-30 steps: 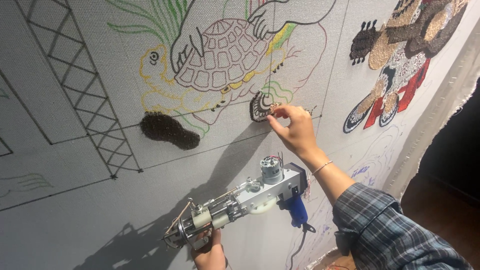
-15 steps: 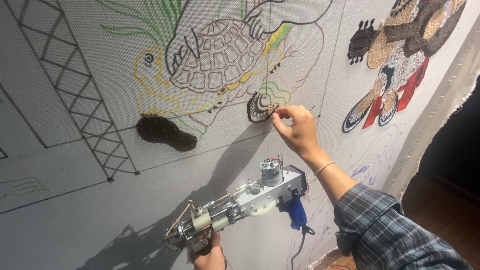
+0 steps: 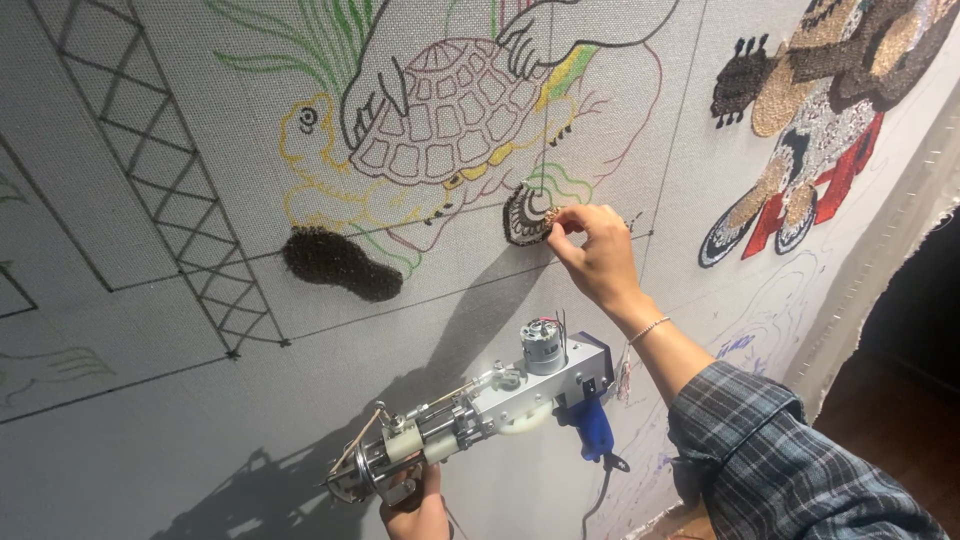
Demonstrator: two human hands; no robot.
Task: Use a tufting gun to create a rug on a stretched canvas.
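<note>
Tufting gun (image 3: 480, 415) low in the middle of the view, in front of the grey cloth (image 3: 130, 440). Long axis tilted, needle end pointing down-left, blue handle (image 3: 592, 430) and round silver motor (image 3: 543, 347) at the upper-right end. Bare metal body, rods and springs at the nose, white plastic wheel under the middle, dark cord hanging from the handle.

Left hand (image 3: 412, 505) at the bottom edge, fingers wrapped up around the underside of the nose end, grip closed on the tufting gun.

Right hand (image 3: 598, 255) raised against the cloth, wrist bent, thin bracelet, plaid sleeve (image 3: 780, 470) behind. Thumb and forefinger pinched narrow at the edge of a small round tufted patch (image 3: 522, 214), brown and cream; whether a strand sits between the fingertips cannot be told.

Coarse woven cloth, stretched flat, drawn with a turtle outline (image 3: 440, 125). Dark fuzzy oval patch (image 3: 340, 265) left of the hand. Thick multicoloured tufted figure (image 3: 820, 130) at upper right.
</note>
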